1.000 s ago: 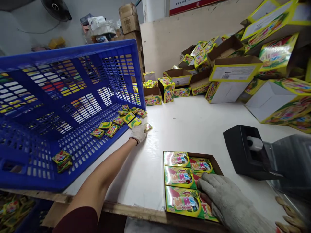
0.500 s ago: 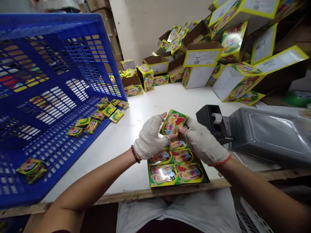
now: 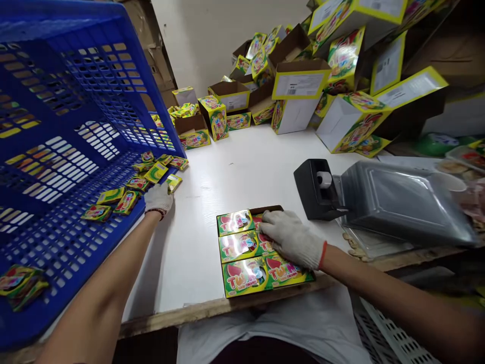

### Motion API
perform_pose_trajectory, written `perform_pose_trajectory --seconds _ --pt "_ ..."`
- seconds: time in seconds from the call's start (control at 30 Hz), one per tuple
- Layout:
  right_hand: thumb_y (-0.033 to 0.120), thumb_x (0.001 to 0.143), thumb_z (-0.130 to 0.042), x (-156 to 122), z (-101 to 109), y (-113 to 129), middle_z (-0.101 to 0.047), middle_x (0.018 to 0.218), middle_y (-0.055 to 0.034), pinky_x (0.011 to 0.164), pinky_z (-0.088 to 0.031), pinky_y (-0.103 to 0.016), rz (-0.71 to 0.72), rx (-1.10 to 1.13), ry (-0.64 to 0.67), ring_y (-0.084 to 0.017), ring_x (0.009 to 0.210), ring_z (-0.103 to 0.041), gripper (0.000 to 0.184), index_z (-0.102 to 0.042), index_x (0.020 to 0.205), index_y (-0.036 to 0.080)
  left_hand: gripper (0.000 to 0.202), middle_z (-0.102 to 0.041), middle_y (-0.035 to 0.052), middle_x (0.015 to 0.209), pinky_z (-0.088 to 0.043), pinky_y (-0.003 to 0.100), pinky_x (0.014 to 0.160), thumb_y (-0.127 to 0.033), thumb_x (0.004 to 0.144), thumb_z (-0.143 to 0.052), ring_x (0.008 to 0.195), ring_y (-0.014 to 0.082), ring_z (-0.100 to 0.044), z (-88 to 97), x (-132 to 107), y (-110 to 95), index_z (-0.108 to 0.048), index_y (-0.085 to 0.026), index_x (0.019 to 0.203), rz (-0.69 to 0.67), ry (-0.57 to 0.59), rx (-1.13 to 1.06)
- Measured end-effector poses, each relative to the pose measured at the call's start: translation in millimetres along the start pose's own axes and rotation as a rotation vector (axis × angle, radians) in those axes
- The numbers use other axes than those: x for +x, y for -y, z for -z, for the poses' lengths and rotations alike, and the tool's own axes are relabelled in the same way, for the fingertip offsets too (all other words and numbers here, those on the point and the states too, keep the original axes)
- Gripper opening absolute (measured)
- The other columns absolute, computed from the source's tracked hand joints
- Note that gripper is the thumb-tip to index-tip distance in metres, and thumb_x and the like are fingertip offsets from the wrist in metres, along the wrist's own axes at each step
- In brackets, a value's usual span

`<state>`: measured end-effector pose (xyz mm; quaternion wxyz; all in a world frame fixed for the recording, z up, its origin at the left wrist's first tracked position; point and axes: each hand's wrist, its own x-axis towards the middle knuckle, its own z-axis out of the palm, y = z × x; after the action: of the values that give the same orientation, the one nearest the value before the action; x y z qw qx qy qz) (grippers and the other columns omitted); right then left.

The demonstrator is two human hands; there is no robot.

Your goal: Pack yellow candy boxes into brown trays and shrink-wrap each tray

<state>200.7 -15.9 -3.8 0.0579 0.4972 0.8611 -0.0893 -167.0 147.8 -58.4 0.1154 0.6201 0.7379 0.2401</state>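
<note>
My right hand (image 3: pixel 291 238), in a white knitted glove with bare fingertips, lies over the right column of small TWINS candy boxes (image 3: pixel 242 275) in a shallow open display box (image 3: pixel 282 208). Its fingers stretch over the boxes at the back right and partly hide them. My left hand (image 3: pixel 159 198), gloved the same way, is at the front edge of the tipped blue basket (image 3: pixel 131 222). It is close to a small yellow-green candy box (image 3: pixel 173 183); its fingers are blurred and mostly hidden, so I cannot tell if it grips it. Several more candy boxes (image 3: pixel 127 202) lie inside the basket.
A black tape dispenser (image 3: pixel 314 189) stands right of the display box, beside a grey transparent plastic container (image 3: pixel 405 202). Open and stacked yellow cartons (image 3: pixel 301 96) line the back of the white table (image 3: pixel 197 242). The table's wooden edge (image 3: pixel 170 316) runs along the front.
My left hand has left the display box and moved left to the basket's edge. The candy box both hands held up is no longer raised; my right hand has lowered onto the boxes.
</note>
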Motion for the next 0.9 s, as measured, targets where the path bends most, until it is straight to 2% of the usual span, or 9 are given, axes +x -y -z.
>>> perform_pose_trajectory --seconds 0.1,0.2,0.27,0.43,0.57,0.63,0.7,0.8,0.9 --pt "0.016 0.094 -0.047 -4 -14 1 -0.063 0.126 -0.0182 0.100 -0.038 -0.048 0.037 -0.049 -0.081 -0.033 0.120 -0.052 0.036 -0.065 0.126 0.014 0.010 -0.068 0.0121 0.093 -0.043 0.062 0.104 -0.026 0.078 -0.065 0.116 0.0384 -0.061 -3.6 -8 -8 -0.059 -0.018 0.081 0.012 -0.001 -0.044" --pt "0.015 0.094 -0.048 -5 -15 -3 -0.063 0.124 -0.0174 0.101 -0.040 -0.049 0.040 0.020 -0.088 -0.032 0.116 -0.054 0.033 -0.066 0.122 0.014 0.023 -0.072 0.0124 0.092 -0.055 0.046 0.088 -0.029 0.088 -0.053 0.095 0.0283 -0.070 -14.9 -17 -30 -0.064 -0.014 0.101 -0.001 0.030 -0.129" --pt "0.015 0.092 -0.048 -3 -13 -7 -0.065 0.117 -0.0159 0.097 -0.044 -0.047 0.024 0.134 -0.121 -0.029 0.109 -0.057 0.028 -0.066 0.114 0.014 0.033 -0.073 0.0121 0.100 -0.056 0.039 0.086 -0.031 0.092 -0.048 0.093 0.0238 -0.071 -25.5 -26 -47 -0.063 -0.013 0.115 -0.041 0.071 -0.167" --pt "0.023 0.097 -0.042 -1 -13 -8 -0.067 0.106 -0.0120 0.091 -0.051 -0.043 -0.038 0.478 -0.340 -0.025 0.099 -0.062 0.023 -0.063 0.105 0.018 0.065 -0.057 0.0194 0.141 -0.042 0.039 0.110 -0.045 0.082 -0.068 0.133 0.0309 -0.053 -53.1 -43 -82 -0.054 -0.014 0.137 -0.107 0.155 -0.117" --pt "0.027 0.097 -0.042 -7 -16 -7 -0.068 0.104 -0.0095 0.092 -0.054 -0.042 -0.052 0.566 -0.463 -0.024 0.100 -0.065 0.023 -0.063 0.106 0.021 0.084 -0.042 0.0176 0.155 -0.024 0.050 0.121 -0.034 0.057 -0.088 0.148 0.0397 -0.031 -62.1 -42 -97 -0.056 -0.022 0.135 -0.180 0.284 -0.095" --pt "0.028 0.096 -0.042 -9 -17 -11 -0.068 0.104 -0.0101 0.094 -0.055 -0.043 -0.038 0.555 -0.509 -0.025 0.103 -0.066 0.024 -0.063 0.105 0.021 0.074 -0.050 0.0166 0.148 -0.026 0.053 0.120 -0.029 0.054 -0.088 0.144 0.0415 -0.036 -59.0 -37 -102 -0.062 -0.022 0.123 -0.197 0.354 -0.134" --pt "0.028 0.095 -0.043 -9 -16 -16 -0.069 0.105 -0.0101 0.095 -0.055 -0.043 -0.044 0.555 -0.545 -0.025 0.105 -0.067 0.023 -0.063 0.105 0.021 0.065 -0.058 0.0179 0.136 -0.037 0.052 0.113 -0.033 0.063 -0.083 0.134 0.0388 -0.049 -51.2 -35 -109 -0.059 -0.019 0.122 -0.177 0.414 -0.222" --pt "0.032 0.094 -0.047 -1 -8 -22 -0.069 0.108 -0.0100 0.094 -0.056 -0.042 -0.109 0.610 -0.618 -0.024 0.104 -0.068 0.025 -0.062 0.111 0.021 0.061 -0.064 0.0167 0.123 -0.051 0.041 0.097 -0.042 0.089 -0.059 0.115 0.0260 -0.065 -31.9 -47 -127 -0.039 -0.016 0.141 -0.150 0.494 -0.416" --pt "0.039 0.091 -0.053 13 10 -19 -0.066 0.125 -0.0135 0.092 -0.057 -0.043 -0.164 0.727 -0.688 -0.025 0.106 -0.067 0.040 -0.057 0.125 0.020 0.067 -0.068 0.0113 0.115 -0.054 0.036 0.090 -0.045 0.091 -0.054 0.101 0.0188 -0.070 -8.5 -78 -153 -0.023 -0.022 0.147 -0.125 0.752 -0.867"
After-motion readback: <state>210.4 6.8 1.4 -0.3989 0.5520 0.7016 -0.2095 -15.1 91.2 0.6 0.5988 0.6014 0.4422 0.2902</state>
